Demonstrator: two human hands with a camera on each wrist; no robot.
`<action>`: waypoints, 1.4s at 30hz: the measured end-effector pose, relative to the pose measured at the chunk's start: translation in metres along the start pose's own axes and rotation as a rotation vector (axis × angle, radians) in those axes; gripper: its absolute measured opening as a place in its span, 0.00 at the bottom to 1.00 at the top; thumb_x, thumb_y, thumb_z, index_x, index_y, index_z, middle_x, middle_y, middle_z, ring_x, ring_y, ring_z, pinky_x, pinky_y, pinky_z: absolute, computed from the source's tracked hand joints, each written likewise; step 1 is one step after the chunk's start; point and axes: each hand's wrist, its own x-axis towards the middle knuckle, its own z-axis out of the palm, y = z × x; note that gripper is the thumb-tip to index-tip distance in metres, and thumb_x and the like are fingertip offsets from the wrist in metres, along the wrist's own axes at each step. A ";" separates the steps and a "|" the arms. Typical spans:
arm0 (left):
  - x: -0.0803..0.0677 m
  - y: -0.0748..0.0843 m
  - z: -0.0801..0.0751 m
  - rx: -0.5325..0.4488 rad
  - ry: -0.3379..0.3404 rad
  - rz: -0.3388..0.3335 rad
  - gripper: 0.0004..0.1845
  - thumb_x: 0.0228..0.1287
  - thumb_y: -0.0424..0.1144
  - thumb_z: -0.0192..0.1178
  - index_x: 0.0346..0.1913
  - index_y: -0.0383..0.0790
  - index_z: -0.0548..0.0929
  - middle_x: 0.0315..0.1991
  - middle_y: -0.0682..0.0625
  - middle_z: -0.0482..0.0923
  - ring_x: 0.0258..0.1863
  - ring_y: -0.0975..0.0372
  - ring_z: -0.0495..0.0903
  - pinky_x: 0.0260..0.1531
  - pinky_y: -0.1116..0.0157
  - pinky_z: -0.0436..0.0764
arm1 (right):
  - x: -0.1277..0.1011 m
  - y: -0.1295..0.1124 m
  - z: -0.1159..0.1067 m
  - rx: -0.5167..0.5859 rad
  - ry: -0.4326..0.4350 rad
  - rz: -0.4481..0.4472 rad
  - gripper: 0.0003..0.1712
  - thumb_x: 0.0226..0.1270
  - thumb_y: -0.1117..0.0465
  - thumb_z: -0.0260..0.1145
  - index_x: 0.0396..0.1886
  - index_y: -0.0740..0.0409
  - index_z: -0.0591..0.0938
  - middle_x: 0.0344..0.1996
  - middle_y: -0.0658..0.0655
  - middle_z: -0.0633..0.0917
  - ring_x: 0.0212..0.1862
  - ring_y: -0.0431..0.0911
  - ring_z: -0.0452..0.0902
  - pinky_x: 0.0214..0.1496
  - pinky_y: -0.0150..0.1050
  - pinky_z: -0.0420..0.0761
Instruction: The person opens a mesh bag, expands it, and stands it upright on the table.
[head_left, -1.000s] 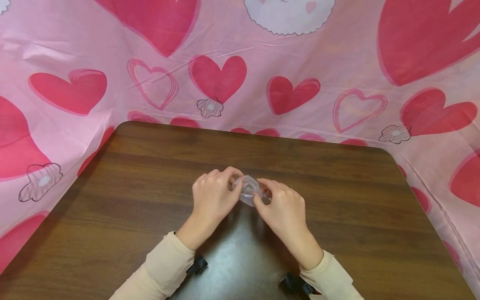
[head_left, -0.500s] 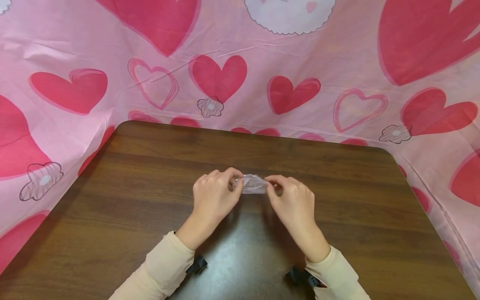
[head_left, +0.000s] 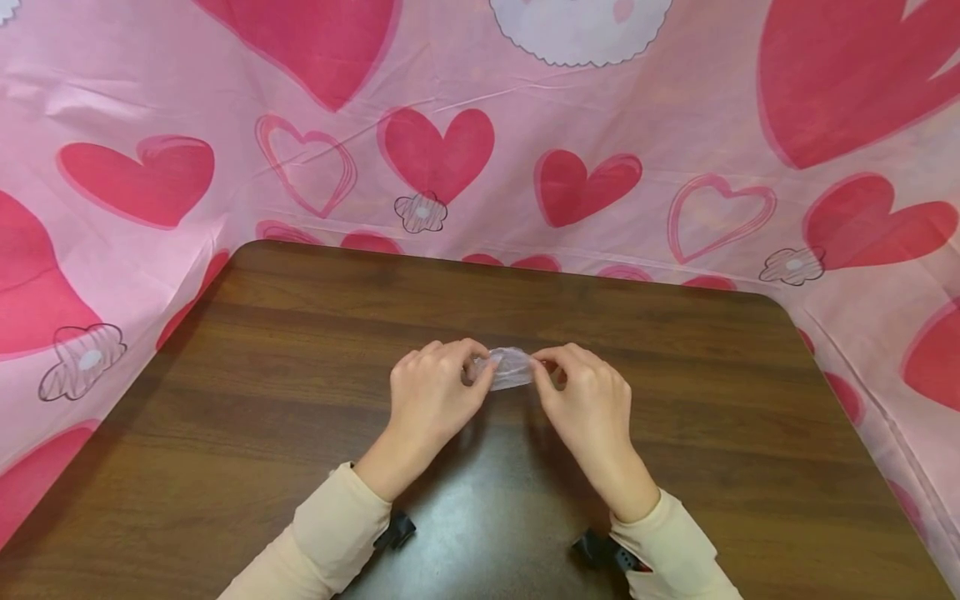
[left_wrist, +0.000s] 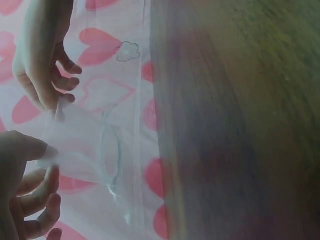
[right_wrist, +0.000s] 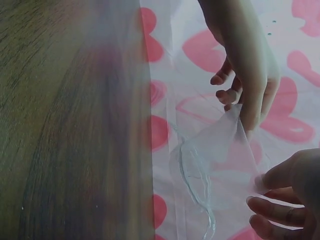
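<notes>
Both hands work a small piece of clear film [head_left: 510, 367] held just above the middle of the dark wooden table [head_left: 262, 367]. The left hand [head_left: 433, 396] pinches its left end between thumb and curled fingers, and the right hand [head_left: 588, 404] pinches the opposite end the same way, so the film spans the short gap between them. The wrist views show it as a thin, translucent sheet with a rolled or thicker rim [right_wrist: 192, 185] hanging loose below the pinched corners; what exactly it is cannot be told. To handle this well, I would judge that each pinch should sit right at the film's edge, with fingertips rather than whole fingers, since so flimsy a sheet will cling to itself and crumple under a broad grip. Pulling the two ends apart evenly, with light tension, should open it flat; a sharp tug could tear it or slip it from one hand. A pink heart-printed cloth [head_left: 600, 125] backs the table.
</notes>
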 end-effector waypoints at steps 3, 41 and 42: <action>0.000 0.002 0.000 0.006 -0.026 0.002 0.05 0.56 0.48 0.69 0.30 0.52 0.87 0.20 0.60 0.74 0.21 0.64 0.74 0.20 0.62 0.72 | 0.000 -0.002 0.001 -0.017 -0.003 -0.021 0.03 0.57 0.61 0.76 0.32 0.53 0.90 0.23 0.50 0.84 0.22 0.43 0.75 0.21 0.40 0.72; 0.003 -0.011 -0.008 -0.065 0.066 0.031 0.01 0.57 0.44 0.69 0.30 0.54 0.88 0.26 0.63 0.82 0.24 0.64 0.78 0.21 0.63 0.74 | -0.004 0.000 -0.003 0.136 -0.067 0.084 0.08 0.64 0.57 0.72 0.40 0.53 0.90 0.23 0.48 0.84 0.20 0.41 0.72 0.24 0.42 0.71; 0.003 -0.011 -0.008 -0.072 0.083 0.053 0.01 0.58 0.44 0.69 0.30 0.53 0.88 0.27 0.62 0.82 0.25 0.64 0.78 0.21 0.64 0.74 | -0.003 0.001 -0.004 0.157 -0.085 0.116 0.08 0.65 0.56 0.71 0.40 0.54 0.90 0.23 0.48 0.85 0.19 0.41 0.72 0.24 0.42 0.71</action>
